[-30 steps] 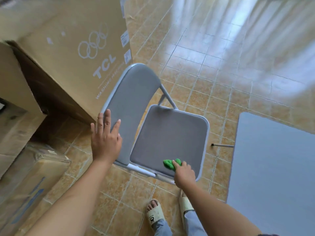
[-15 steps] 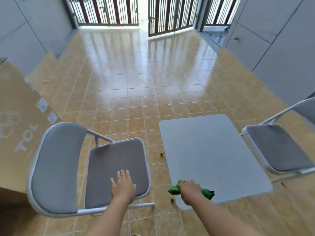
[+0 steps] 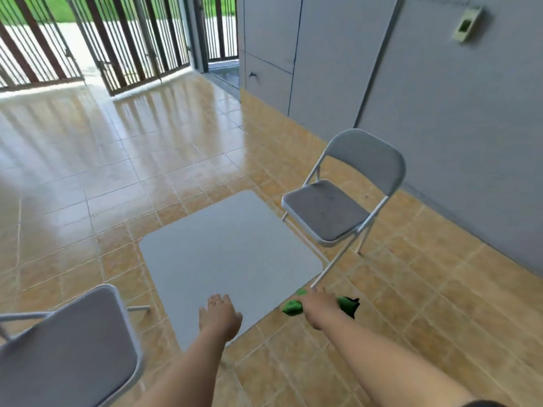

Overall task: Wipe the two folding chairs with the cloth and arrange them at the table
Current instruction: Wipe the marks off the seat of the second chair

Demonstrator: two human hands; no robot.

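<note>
A low grey square table (image 3: 229, 254) stands in the middle of the tiled floor. One grey folding chair (image 3: 326, 212) stands unfolded at the table's right side, with dark specks on its seat. The other grey folding chair (image 3: 67, 348) is at the lower left, cut off by the frame edge. My right hand (image 3: 318, 305) is shut on a crumpled green cloth (image 3: 292, 308), held over the floor just off the table's near right corner. My left hand (image 3: 220, 317) hovers empty, fingers loosely apart, above the table's near edge.
A grey wall (image 3: 440, 98) runs along the right side behind the far chair. Barred metal gates (image 3: 117, 48) stand at the back, partly ajar. Glossy tan floor tiles (image 3: 88, 171) stretch wide to the left and beyond the table.
The view has swung right from the left chair to the table and the right chair. My left hand has left the left chair's seat; my right hand has carried the cloth rightward.
</note>
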